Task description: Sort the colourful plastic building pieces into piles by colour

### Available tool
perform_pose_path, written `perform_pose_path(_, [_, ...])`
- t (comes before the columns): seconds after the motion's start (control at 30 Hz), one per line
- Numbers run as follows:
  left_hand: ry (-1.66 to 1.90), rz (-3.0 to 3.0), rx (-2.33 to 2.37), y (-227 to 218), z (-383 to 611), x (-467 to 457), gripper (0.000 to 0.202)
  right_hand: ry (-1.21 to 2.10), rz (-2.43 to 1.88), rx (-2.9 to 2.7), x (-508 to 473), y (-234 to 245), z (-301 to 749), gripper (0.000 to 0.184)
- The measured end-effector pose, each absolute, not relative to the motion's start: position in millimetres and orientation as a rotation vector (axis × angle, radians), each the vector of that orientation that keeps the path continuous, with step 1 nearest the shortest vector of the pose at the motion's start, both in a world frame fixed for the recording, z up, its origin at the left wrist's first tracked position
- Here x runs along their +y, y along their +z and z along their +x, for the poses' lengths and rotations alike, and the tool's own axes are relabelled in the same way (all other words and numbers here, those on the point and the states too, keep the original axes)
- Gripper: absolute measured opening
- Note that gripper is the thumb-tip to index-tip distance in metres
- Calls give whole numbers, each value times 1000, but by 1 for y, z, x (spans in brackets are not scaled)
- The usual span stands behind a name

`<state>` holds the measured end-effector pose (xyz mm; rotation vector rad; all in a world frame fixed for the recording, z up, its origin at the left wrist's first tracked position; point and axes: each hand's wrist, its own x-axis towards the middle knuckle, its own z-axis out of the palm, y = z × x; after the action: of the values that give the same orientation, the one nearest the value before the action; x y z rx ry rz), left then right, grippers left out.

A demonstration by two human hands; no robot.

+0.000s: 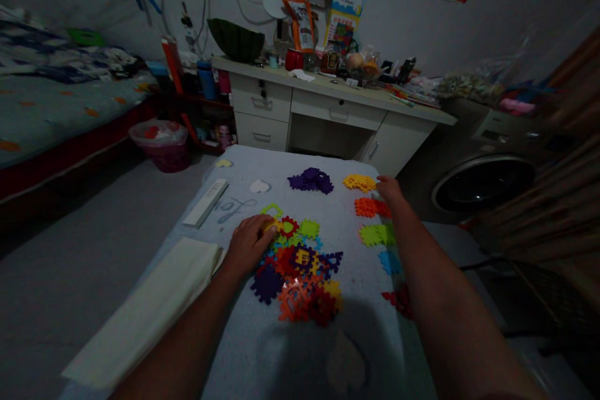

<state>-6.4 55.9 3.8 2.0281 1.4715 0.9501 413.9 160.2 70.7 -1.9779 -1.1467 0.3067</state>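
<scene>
A mixed heap of coloured interlocking plastic pieces (300,275) lies in the middle of a grey cloth-covered table (281,350). My left hand (250,242) rests at the heap's left edge, fingers curled on a yellow piece (270,225). My right hand (391,190) reaches to the far right, fingers closed between a yellow pile (359,182) and an orange pile (368,207); what it holds is hidden. Sorted piles also include purple (311,180), green (374,235), blue (388,260) and red (398,300).
A white box (206,202), a white piece (259,186) and a cream folded cloth (150,306) lie on the table's left. Beyond stand a cluttered white desk (328,106), a pink bin (162,144), a bed (51,119) and a washing machine (482,169).
</scene>
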Motion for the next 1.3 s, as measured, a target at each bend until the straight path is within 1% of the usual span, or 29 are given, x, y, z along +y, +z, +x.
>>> perform_pose_path(0.07, [968, 2003, 1471, 4, -6, 56, 41, 363, -1967, -1136, 155, 76, 396, 28])
perform_pose_path(0.13, [1010, 1949, 1457, 4, -5, 55, 43, 494, -1885, -1187, 146, 80, 370, 28])
perform_pose_path(0.23, [1105, 1838, 1426, 6, -5, 54, 45, 842, -1613, -1448, 124, 82, 321, 27])
perform_pose_path(0.3, [1145, 1784, 1422, 6, -5, 54, 44, 939, -1513, -1715, 109, 79, 290, 24])
perform_pose_path(0.37, [1152, 1764, 1428, 6, -6, 55, 44, 899, -1488, -1982, 97, 74, 265, 20])
perform_pose_path(0.47, [1140, 1780, 1428, 4, -6, 55, 45, 668, -1589, -2236, 86, 64, 244, 20])
perform_pose_path(0.53, [1131, 1800, 1421, 4, -7, 56, 46, 550, -1664, -2318, 80, 60, 240, 27])
perform_pose_path(0.63, [1115, 1825, 1425, 2, -7, 56, 46, 519, -1736, -2407, 74, 56, 240, 43])
perform_pose_path(0.73, [1098, 1847, 1440, 0, -6, 57, 46, 512, -1772, -2419, 70, 54, 242, 47])
perform_pose_path(0.8, [1085, 1865, 1450, -1, -6, 58, 46, 504, -1752, -2406, 69, 53, 242, 43])
perform_pose_path(0.93, [1058, 1894, 1464, -3, -6, 59, 47, 608, -1680, -2337, 71, 58, 247, 22])
perform_pose_path(1.0, [1042, 1901, 1467, -1, -6, 59, 46, 658, -1662, -2298, 71, 63, 252, 15])
perform_pose_path(1.17, [1041, 1889, 1471, 3, -6, 57, 45, 577, -1680, -2170, 66, 85, 279, 16])
perform_pose_path(1.3, [1034, 1880, 1469, 3, -6, 57, 45, 597, -1761, -1998, 56, 100, 319, 15])
